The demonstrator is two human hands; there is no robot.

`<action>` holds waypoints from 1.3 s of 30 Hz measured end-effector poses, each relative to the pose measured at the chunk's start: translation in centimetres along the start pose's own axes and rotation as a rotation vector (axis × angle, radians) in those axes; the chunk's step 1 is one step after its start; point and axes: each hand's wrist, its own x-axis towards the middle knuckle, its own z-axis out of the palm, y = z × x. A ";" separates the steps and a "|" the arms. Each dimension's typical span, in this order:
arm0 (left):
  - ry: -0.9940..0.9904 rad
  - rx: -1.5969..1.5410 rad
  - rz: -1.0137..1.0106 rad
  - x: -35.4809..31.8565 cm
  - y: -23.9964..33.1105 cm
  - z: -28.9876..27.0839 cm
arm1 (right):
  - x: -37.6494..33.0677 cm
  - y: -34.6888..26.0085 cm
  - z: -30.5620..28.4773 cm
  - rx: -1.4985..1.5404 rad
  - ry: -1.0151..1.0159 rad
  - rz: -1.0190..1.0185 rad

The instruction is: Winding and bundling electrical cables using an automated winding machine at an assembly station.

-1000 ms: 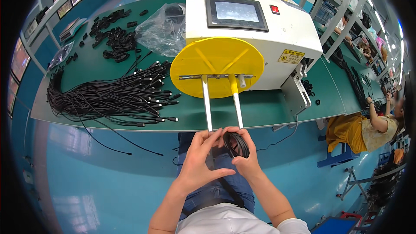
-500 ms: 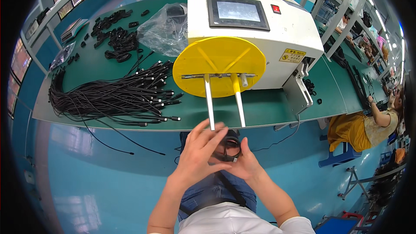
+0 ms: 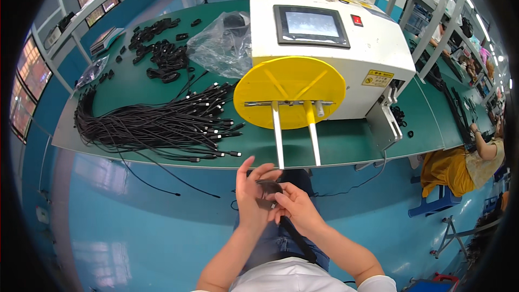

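Note:
My left hand and my right hand meet over my lap and together hold a small coiled black cable. The left fingers are spread behind the coil and the right fingers pinch its near side. A loose black end hangs down across my blue trousers. The hands are just below the two white prongs that stick out from the yellow disc of a white machine with a screen.
A big bundle of black cables lies on the green bench to my left, with coiled cables and a clear plastic bag farther back. Another person in yellow sits at the right. The floor is blue.
My hands have shifted slightly left and down from the prongs, and the left fingers have spread wider around the coil.

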 end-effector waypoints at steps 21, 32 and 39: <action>-0.316 -0.260 -0.290 7.2 3.4 -7.2 | 2.7 0.2 -1.9 -0.424 0.083 -0.259; -0.193 0.047 -0.392 5.9 5.2 -3.5 | 5.2 -1.3 -1.2 -0.525 0.069 -0.377; -0.183 0.367 -0.377 5.4 4.5 -3.7 | 6.4 -1.2 -0.4 -0.688 0.083 -0.342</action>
